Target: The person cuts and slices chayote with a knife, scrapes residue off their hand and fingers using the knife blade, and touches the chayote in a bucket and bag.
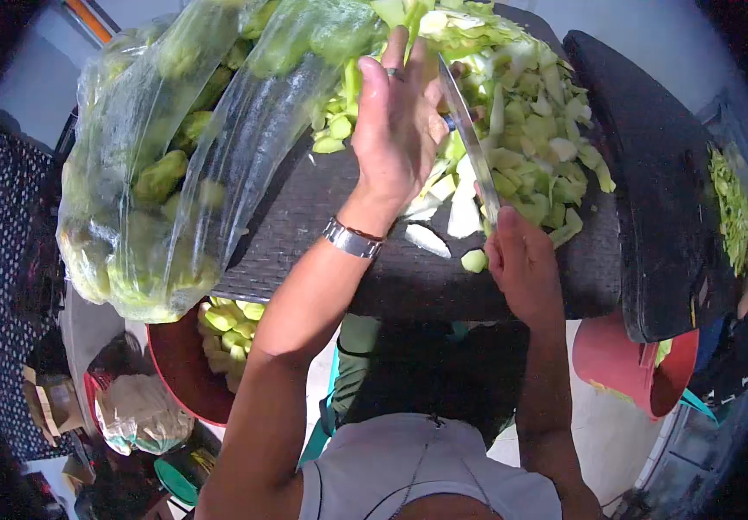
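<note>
My right hand is closed around the handle of a long knife, its blade pointing up and away beside my left hand. My left hand, with a ring and a metal watch at the wrist, is raised over the dark woven table with its fingers apart; no item shows in its palm. Cut pale green vegetable pieces lie heaped right of the blade. White and green slices rest just below it. At the left, a clear plastic bag holds several whole green vegetables.
Below the table's left edge stands a red tub of peeled pieces. A pink-red bucket is at the lower right. Another dark table adjoins on the right, with shredded greens beyond. A wrapped bundle sits at the lower left.
</note>
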A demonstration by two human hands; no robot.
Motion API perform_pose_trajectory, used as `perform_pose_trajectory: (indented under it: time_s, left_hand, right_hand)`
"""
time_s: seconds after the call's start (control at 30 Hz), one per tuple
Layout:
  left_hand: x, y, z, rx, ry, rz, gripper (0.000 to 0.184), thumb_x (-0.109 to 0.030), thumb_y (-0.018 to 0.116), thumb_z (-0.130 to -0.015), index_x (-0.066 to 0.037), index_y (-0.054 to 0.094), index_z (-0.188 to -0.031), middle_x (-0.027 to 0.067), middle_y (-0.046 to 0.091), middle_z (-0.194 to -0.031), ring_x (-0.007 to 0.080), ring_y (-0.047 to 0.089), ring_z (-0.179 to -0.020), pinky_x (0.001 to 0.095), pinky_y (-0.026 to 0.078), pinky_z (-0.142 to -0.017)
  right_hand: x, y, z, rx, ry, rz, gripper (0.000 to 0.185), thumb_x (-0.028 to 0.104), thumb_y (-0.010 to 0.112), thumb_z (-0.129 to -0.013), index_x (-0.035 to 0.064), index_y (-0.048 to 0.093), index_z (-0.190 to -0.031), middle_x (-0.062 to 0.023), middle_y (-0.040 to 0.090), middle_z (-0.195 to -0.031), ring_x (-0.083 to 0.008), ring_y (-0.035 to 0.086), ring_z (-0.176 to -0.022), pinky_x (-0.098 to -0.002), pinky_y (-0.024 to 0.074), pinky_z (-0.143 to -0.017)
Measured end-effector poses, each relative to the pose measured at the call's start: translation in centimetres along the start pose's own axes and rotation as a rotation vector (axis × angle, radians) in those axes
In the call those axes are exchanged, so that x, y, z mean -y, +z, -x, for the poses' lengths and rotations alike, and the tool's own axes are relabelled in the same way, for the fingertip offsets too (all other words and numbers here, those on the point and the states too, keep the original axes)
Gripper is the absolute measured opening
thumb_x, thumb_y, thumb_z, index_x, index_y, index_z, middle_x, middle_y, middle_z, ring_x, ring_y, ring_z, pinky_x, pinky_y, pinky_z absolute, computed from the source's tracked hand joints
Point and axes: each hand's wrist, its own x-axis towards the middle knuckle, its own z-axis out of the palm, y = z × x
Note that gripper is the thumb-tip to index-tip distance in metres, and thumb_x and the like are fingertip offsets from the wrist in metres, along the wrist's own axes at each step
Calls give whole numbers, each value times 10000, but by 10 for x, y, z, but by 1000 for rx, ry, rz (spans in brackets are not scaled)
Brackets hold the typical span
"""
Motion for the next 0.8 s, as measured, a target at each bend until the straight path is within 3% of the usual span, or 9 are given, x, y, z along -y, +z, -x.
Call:
perform_pose_trajectory:
  time_s: [0.17,0.27,0.37,0.47,0.67,0.77,0.8]
  left_hand:
    - [6,-5,0,-16,-3,-50,1114,-816,457,-918,-38,107,-1635,210,210,-1658,401,439,-1405,613,482,-1060]
    - [10,-3,0,-35,17,-60,1117,-815,452,-920,-30,101,-1634,218,190,-1666,402,465,-1382,594,493,-1055]
    - [10,-3,0,-40,24,-37,1111,-813,448,-924,-41,90,-1639,226,164,-1675,413,477,-1374,615,493,-1038]
    - [4,-3,2,50,10,63,1076,-720,431,-998,-19,-74,-1639,225,-18,-1721,372,236,-1542,510,368,-1169]
    - [-1,0,3,3,-22,49,1086,-749,421,-982,-56,-88,-1645,191,-69,-1727,427,249,-1529,644,377,-1111]
    - [0,-2,2,62,-2,46,1082,-751,411,-984,-59,-98,-1643,192,-70,-1727,455,200,-1536,633,408,-1092]
    - [1,-2,1,41,5,25,1092,-772,426,-962,-55,-37,-1643,207,-21,-1717,455,282,-1489,628,440,-1069]
  right_hand:
    - [11,-1,1,33,110,25,508,446,407,-1128,56,629,-891,49,425,-636,-57,378,-550,-251,306,-511]
    - [7,-1,-1,-42,24,97,534,447,427,-1122,77,515,-747,39,411,-620,-79,379,-551,-285,307,-519]
    - [5,-6,-2,-64,15,116,549,445,443,-1117,87,470,-702,29,389,-602,-98,376,-545,-312,299,-520]
    - [12,-4,-2,-164,32,153,554,449,456,-1111,88,472,-692,25,391,-595,-95,364,-534,-310,292,-512]
    - [10,-20,0,-144,87,155,562,463,453,-1107,87,481,-689,20,418,-594,-87,374,-525,-309,295,-495]
    - [6,-9,1,-162,-76,193,568,475,452,-1104,85,497,-693,18,429,-595,-91,382,-508,-308,293,-483]
    - [6,-7,1,-160,-91,191,567,476,454,-1103,84,505,-696,17,434,-596,-93,389,-506,-306,296,-481]
